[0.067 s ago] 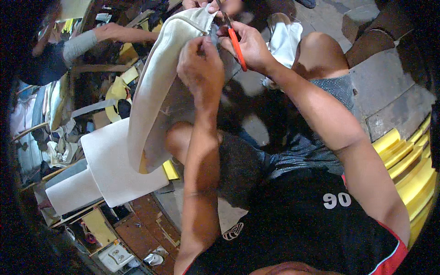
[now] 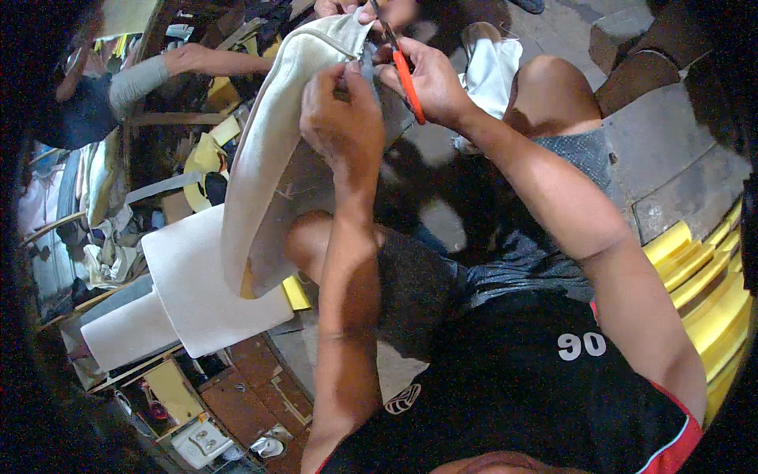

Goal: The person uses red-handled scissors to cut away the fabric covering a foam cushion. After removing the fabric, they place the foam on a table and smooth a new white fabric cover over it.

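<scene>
My left hand (image 2: 335, 110) is closed in a pinch at the upper end of a long, curved cream upholstered piece (image 2: 260, 182), on its seamed fabric edge. Just to its right, my right hand (image 2: 430, 83) grips orange-handled scissors (image 2: 408, 83), whose blades point up past the fabric corner. Another person's hand (image 2: 387, 12) is at the top, touching that corner. Some greyish material shows between my hands, too small to make out.
White padded pieces (image 2: 213, 276) lie at lower left. Yellow curved foam pieces (image 2: 683, 276) are stacked at right. A white cloth (image 2: 485, 71) lies near a bare knee. At upper left a co-worker's arm (image 2: 221, 59) reaches over scattered boards and scraps.
My left hand has shifted very slightly left along the fabric. My right hand and the scissors look nearly the same.
</scene>
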`<action>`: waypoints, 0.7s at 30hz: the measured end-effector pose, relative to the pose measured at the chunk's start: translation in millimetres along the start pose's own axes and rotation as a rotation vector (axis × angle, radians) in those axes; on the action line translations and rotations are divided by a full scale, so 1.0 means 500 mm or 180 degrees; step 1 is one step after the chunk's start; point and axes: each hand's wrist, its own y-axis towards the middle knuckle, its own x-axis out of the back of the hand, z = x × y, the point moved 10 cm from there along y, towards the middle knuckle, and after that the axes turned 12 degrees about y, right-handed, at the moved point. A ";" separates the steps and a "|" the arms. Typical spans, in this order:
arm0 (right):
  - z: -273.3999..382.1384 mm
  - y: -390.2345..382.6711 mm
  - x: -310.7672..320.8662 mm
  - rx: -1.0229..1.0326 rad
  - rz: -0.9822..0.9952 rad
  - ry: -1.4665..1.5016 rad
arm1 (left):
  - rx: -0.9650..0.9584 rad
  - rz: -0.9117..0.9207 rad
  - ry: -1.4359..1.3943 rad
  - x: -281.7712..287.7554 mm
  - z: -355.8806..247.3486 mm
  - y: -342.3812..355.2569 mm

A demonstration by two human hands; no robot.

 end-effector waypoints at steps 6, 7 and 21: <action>0.022 -0.003 -0.015 0.0295 -0.0002 -0.0203 | 0.0072 0.0230 0.0725 -0.012 0.010 0.032; 0.017 -0.006 -0.016 0.0205 0.0002 -0.0053 | 0.0161 0.0288 0.0840 -0.021 0.012 0.037; 0.003 -0.037 -0.035 -0.0366 0.0563 0.0236 | 0.0568 0.0516 -0.0248 -0.066 0.053 0.054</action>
